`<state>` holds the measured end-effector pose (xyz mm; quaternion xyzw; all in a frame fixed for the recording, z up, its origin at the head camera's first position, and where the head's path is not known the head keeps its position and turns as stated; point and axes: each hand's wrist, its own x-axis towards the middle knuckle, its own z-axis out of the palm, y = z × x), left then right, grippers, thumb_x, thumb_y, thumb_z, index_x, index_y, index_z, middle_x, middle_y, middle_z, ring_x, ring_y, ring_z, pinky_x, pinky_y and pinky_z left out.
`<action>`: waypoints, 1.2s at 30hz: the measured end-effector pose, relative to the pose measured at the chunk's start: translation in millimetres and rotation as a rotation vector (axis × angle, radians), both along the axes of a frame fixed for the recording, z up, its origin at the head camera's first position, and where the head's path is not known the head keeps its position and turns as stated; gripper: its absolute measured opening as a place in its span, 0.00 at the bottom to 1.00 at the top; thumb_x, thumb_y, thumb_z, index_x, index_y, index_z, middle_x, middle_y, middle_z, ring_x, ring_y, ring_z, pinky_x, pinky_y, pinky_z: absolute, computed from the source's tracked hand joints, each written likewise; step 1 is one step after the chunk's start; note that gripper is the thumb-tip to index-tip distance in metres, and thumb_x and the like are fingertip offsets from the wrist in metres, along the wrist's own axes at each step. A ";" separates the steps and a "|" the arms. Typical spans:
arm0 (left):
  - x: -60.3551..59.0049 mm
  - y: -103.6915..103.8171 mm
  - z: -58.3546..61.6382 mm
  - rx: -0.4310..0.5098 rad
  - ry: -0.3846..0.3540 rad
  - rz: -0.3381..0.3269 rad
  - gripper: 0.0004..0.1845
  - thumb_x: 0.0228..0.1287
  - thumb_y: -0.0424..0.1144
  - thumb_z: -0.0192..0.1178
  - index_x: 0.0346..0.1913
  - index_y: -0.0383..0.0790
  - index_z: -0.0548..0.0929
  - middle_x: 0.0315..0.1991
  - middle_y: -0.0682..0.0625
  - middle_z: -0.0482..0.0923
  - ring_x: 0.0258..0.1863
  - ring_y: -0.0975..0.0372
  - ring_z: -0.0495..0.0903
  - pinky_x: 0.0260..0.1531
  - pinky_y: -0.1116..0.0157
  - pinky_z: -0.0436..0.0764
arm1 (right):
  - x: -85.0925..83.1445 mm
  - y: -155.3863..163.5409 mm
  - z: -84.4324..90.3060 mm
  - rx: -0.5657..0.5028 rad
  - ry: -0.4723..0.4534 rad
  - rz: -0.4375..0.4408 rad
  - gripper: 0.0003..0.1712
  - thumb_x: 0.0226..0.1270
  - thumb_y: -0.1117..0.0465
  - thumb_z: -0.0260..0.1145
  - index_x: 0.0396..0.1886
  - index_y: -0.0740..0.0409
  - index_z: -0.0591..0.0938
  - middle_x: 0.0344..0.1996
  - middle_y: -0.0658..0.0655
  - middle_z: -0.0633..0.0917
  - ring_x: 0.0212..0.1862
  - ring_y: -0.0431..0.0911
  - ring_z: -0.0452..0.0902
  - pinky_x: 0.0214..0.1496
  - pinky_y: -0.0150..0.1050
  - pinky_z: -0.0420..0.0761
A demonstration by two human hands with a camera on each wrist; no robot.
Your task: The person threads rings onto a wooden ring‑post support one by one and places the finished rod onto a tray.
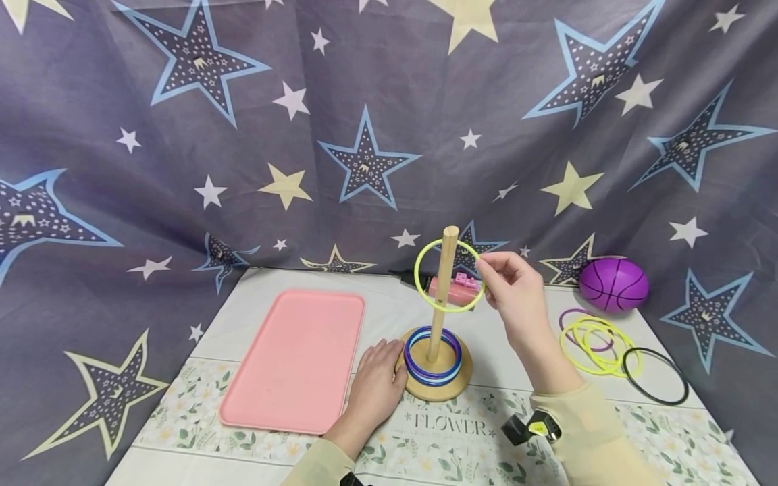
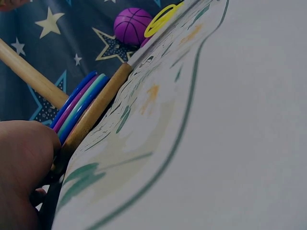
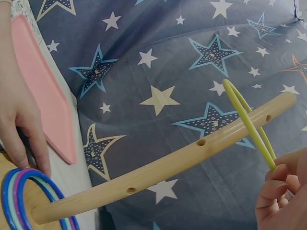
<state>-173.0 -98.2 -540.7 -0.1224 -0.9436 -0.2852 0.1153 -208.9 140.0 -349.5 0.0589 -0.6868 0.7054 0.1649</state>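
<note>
- Toward the middle of the bench (image 1: 389, 317), near its front edge, I see the wooden stand (image 1: 439, 383), with blue and purple rings (image 1: 433, 358) stacked round its peg (image 1: 442, 290).
- My left hand (image 1: 373, 388) lies against the base, fingers relaxed, steadying it.
- My right hand (image 1: 513, 287) pinches the yellow ring (image 1: 448, 275), already threaded over the peg's top; I judge the next move is letting go so it drops squarely.

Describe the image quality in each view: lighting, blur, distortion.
Head view: even, soft light, sharp, slight wide-angle curve at the edges. Left wrist view: tilted, the left hand a dark blur up close, the table mat soft. Right wrist view: fisheye bends the wooden peg; the yellow ring stays fairly sharp.
</note>
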 end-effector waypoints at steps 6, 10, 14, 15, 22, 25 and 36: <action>-1.6 -0.1 -1.1 -0.012 -0.024 0.007 0.28 0.81 0.40 0.62 0.78 0.34 0.77 0.77 0.39 0.76 0.81 0.42 0.67 0.84 0.42 0.58 | -2.0 -2.0 -13.1 -0.019 -0.050 -0.004 0.10 0.80 0.65 0.72 0.51 0.70 0.86 0.24 0.50 0.80 0.25 0.39 0.71 0.24 0.28 0.70; -2.2 0.6 -1.2 -0.011 -0.027 0.013 0.28 0.81 0.41 0.62 0.78 0.34 0.77 0.77 0.39 0.76 0.82 0.43 0.67 0.84 0.42 0.58 | -2.0 -2.4 -19.8 -0.028 -0.094 -0.008 0.10 0.80 0.66 0.72 0.52 0.70 0.85 0.25 0.49 0.80 0.25 0.38 0.70 0.24 0.28 0.69; -2.0 0.7 -0.6 -0.011 -0.021 0.013 0.28 0.81 0.40 0.62 0.77 0.34 0.78 0.76 0.38 0.76 0.81 0.42 0.67 0.84 0.42 0.58 | -2.2 -2.8 -27.4 -0.031 -0.121 -0.013 0.11 0.80 0.66 0.71 0.52 0.71 0.85 0.24 0.48 0.80 0.24 0.37 0.70 0.24 0.28 0.68; -1.9 0.6 -0.4 -0.012 -0.020 0.013 0.28 0.81 0.40 0.62 0.77 0.33 0.78 0.76 0.38 0.76 0.81 0.42 0.67 0.84 0.42 0.58 | -2.3 -2.8 -29.5 -0.029 -0.126 -0.015 0.11 0.80 0.66 0.71 0.53 0.71 0.85 0.24 0.48 0.80 0.24 0.37 0.70 0.24 0.28 0.68; -1.2 0.0 -0.3 -0.025 -0.017 0.009 0.28 0.80 0.39 0.62 0.77 0.32 0.77 0.76 0.37 0.76 0.81 0.42 0.68 0.84 0.42 0.59 | -3.7 -3.8 -48.8 -0.027 -0.153 -0.024 0.10 0.80 0.65 0.71 0.52 0.69 0.86 0.23 0.48 0.78 0.24 0.37 0.70 0.24 0.28 0.68; -1.0 0.2 -0.5 -0.023 -0.007 0.008 0.28 0.79 0.39 0.63 0.77 0.31 0.78 0.76 0.37 0.77 0.80 0.41 0.69 0.83 0.41 0.60 | -4.2 -4.6 -58.0 -0.031 -0.172 -0.026 0.10 0.80 0.66 0.71 0.52 0.69 0.86 0.23 0.48 0.78 0.23 0.37 0.70 0.23 0.28 0.67; -2.2 0.7 -0.8 -0.016 -0.028 0.016 0.28 0.81 0.41 0.62 0.78 0.34 0.77 0.77 0.39 0.76 0.82 0.43 0.67 0.85 0.43 0.57 | -2.7 -4.6 -85.1 -0.017 -0.236 -0.027 0.12 0.79 0.65 0.71 0.53 0.70 0.85 0.25 0.49 0.79 0.24 0.37 0.71 0.24 0.27 0.68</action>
